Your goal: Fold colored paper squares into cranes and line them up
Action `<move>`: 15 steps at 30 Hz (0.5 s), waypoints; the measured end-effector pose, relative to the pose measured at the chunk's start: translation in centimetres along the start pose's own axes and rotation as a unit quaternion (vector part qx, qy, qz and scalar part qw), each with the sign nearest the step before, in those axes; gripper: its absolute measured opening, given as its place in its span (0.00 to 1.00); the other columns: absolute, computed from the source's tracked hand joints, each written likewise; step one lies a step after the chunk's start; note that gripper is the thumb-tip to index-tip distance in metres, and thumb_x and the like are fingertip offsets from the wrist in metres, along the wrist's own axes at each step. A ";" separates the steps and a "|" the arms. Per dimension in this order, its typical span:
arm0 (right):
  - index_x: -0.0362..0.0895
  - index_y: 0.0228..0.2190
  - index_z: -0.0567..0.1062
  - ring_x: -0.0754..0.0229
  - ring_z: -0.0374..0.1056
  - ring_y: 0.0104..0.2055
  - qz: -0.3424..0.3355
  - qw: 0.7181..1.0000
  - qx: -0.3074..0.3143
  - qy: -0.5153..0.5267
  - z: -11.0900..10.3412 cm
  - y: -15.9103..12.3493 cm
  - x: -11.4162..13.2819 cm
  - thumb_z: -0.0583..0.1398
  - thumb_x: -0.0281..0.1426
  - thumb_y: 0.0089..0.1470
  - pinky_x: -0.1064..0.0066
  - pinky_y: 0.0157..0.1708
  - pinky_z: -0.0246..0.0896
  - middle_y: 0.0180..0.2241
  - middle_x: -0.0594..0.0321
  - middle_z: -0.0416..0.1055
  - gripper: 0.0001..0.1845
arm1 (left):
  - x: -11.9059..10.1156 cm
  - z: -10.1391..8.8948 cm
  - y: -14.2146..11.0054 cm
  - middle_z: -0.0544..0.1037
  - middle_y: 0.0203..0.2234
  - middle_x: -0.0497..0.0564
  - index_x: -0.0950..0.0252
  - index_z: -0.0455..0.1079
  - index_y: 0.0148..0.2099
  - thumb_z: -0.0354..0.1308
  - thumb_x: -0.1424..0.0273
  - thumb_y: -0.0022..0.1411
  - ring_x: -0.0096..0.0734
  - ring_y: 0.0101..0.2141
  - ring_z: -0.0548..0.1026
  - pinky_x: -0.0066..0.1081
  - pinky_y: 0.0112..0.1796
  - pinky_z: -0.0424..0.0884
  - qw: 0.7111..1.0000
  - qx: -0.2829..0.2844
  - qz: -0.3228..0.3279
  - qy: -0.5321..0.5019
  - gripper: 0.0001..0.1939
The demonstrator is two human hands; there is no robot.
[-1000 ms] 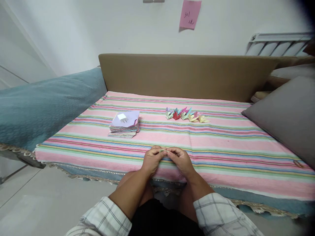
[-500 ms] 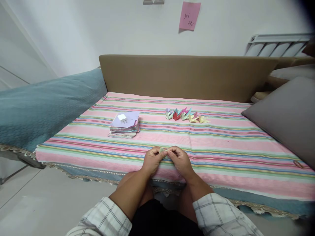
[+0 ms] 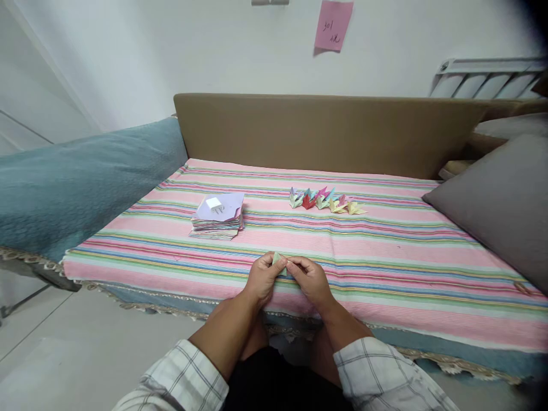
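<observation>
My left hand (image 3: 262, 278) and my right hand (image 3: 311, 278) meet at the near edge of a striped sheet (image 3: 385, 257). Both pinch a small folded piece of pale green paper (image 3: 278, 260), whose tip pokes up between the fingertips. Further back on the left lies a stack of coloured paper squares (image 3: 217, 221) with a white plug (image 3: 213, 204) on top. A row of several folded paper cranes (image 3: 326, 200) stands behind my hands toward the right.
A brown backrest (image 3: 325, 131) runs along the far side. A teal blanket (image 3: 68, 182) covers the left, and a grey cushion (image 3: 500, 200) leans at the right. A pink note (image 3: 333, 24) hangs on the wall. Pale floor tiles (image 3: 64, 354) lie lower left.
The green paper has turned up between my fingers, so its pointed tip shows more now. Both hands stay in the same spot at the sheet's edge.
</observation>
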State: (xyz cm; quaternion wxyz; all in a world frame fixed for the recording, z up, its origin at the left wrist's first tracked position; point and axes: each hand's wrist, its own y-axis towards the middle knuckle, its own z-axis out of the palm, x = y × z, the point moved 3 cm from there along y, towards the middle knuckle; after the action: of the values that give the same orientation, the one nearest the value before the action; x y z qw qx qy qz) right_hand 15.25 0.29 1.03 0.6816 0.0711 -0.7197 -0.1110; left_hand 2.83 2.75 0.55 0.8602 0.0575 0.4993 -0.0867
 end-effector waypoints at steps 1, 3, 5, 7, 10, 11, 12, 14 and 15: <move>0.44 0.30 0.76 0.61 0.68 0.30 -0.007 1.000 -0.004 -0.005 0.0 0.0 0.1 0.60 0.39 0.49 0.70 0.32 0.64 0.27 0.62 0.74 0.11 | 0.0 0.0 0.0 0.74 0.21 0.45 0.67 0.74 0.27 0.70 0.65 0.42 0.23 0.26 0.68 0.26 0.33 0.64 1.000 -0.001 0.002 0.008 0.12; 0.44 0.26 0.75 0.63 0.65 0.27 -0.019 1.000 -0.019 -0.009 -0.2 0.0 0.3 0.60 0.38 0.49 0.71 0.29 0.62 0.23 0.64 0.71 0.10 | 0.2 0.0 0.0 0.75 0.22 0.47 0.68 0.75 0.27 0.70 0.65 0.42 0.25 0.27 0.69 0.27 0.34 0.65 1.000 0.000 0.003 0.020 0.12; 0.44 0.24 0.74 0.64 0.63 0.26 -0.026 0.999 -0.033 -0.004 -0.4 0.1 0.4 0.60 0.37 0.49 0.72 0.28 0.61 0.22 0.66 0.69 0.10 | 0.4 0.0 0.0 0.76 0.24 0.48 0.68 0.76 0.29 0.70 0.64 0.42 0.27 0.28 0.70 0.29 0.35 0.66 1.000 0.009 -0.003 0.029 0.14; 0.44 0.24 0.73 0.64 0.62 0.26 -0.027 0.999 -0.042 0.004 -0.6 0.1 0.3 0.60 0.37 0.49 0.72 0.29 0.60 0.22 0.66 0.68 0.09 | 0.6 0.0 0.0 0.76 0.24 0.49 0.68 0.77 0.31 0.69 0.63 0.42 0.29 0.28 0.71 0.31 0.35 0.66 0.999 0.014 -0.015 0.033 0.15; 0.44 0.25 0.73 0.64 0.62 0.26 -0.017 0.999 -0.034 0.021 -0.6 0.1 0.1 0.60 0.38 0.49 0.72 0.29 0.60 0.22 0.66 0.67 0.10 | 0.9 -0.2 0.1 0.74 0.21 0.48 0.67 0.76 0.30 0.68 0.62 0.44 0.27 0.26 0.69 0.30 0.34 0.66 0.999 -0.003 -0.016 0.032 0.14; 0.44 0.27 0.73 0.64 0.62 0.26 -0.011 0.999 -0.027 0.031 -0.5 0.1 0.0 0.60 0.38 0.48 0.72 0.29 0.60 0.23 0.66 0.68 0.10 | 0.9 -0.2 0.2 0.74 0.21 0.48 0.67 0.76 0.29 0.68 0.62 0.44 0.27 0.26 0.69 0.29 0.34 0.66 0.999 -0.012 -0.007 0.034 0.13; 0.44 0.29 0.73 0.64 0.62 0.26 -0.004 0.999 -0.020 0.039 -0.4 0.1 -0.1 0.61 0.39 0.48 0.72 0.29 0.60 0.24 0.66 0.68 0.11 | 0.9 -0.3 0.2 0.74 0.21 0.47 0.67 0.76 0.28 0.68 0.62 0.44 0.26 0.26 0.68 0.29 0.34 0.66 0.999 -0.018 0.002 0.037 0.13; 0.44 0.32 0.73 0.64 0.63 0.26 0.011 0.999 -0.012 0.048 -0.2 0.1 -0.3 0.62 0.40 0.46 0.72 0.28 0.60 0.25 0.66 0.69 0.14 | 0.8 -0.5 0.3 0.73 0.22 0.47 0.67 0.76 0.27 0.68 0.62 0.44 0.26 0.26 0.68 0.28 0.34 0.65 0.998 -0.025 0.018 0.047 0.13; 0.43 0.33 0.74 0.64 0.63 0.26 0.015 0.999 -0.011 0.046 -0.2 0.1 -0.4 0.62 0.40 0.46 0.72 0.27 0.60 0.25 0.66 0.69 0.14 | 0.8 -0.5 0.3 0.73 0.22 0.47 0.67 0.76 0.27 0.68 0.61 0.44 0.26 0.27 0.68 0.28 0.34 0.65 0.998 -0.024 0.023 0.055 0.13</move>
State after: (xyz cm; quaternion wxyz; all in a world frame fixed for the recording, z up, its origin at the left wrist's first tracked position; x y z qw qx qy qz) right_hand 15.44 0.50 0.71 0.7165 0.0579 -0.6872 -0.1046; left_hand 2.84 3.06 -0.37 0.8342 0.0531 0.5464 -0.0517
